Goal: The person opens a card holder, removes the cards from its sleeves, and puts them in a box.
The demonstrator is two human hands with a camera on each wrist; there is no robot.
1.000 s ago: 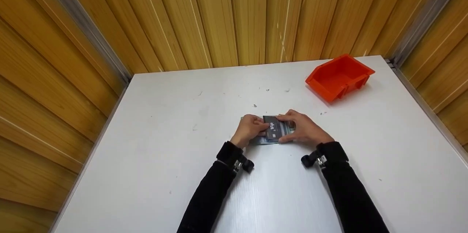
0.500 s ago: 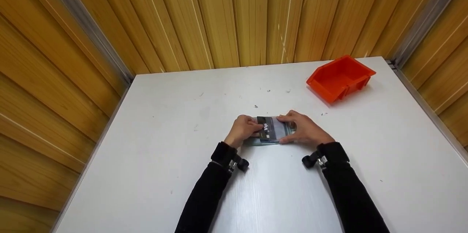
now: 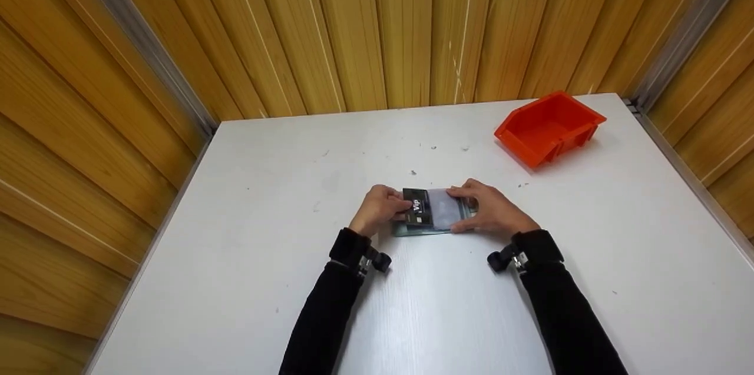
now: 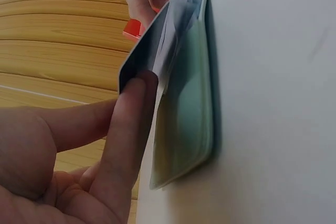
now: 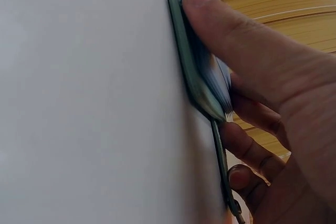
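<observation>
Tall walls (image 3: pixel 353 27) with a yellow-brown wood look stand behind the white surface (image 3: pixel 247 245) and on both sides of it. The surface has a few small dark marks on it. Two long black sleeves (image 3: pixel 321 316) reach in over it, and each wrist wears a little black camera (image 3: pixel 498 261).

An orange-red plastic bin (image 3: pixel 548 128) sits near the far right corner, well apart from the hands. Its inside faces up.

The right hand (image 3: pixel 492 207) has its fingers spread wide, with the thumb on the near edge and the other fingers on the far edge, and it holds the card holder. The left hand (image 3: pixel 377 207) has its fingers close together in a pinch on one end of a card.

The green card holder (image 4: pixel 191 93) lies open on the middle of the surface, between the hands. It has a small stack of pages in it. A clear plastic page (image 3: pixel 446 210) shows on top, just beside the card.

The dark VIP card (image 3: pixel 417 217) is over the left part of the holder, tilted up off the green cover. I cannot tell if its far edge is inside the page.
</observation>
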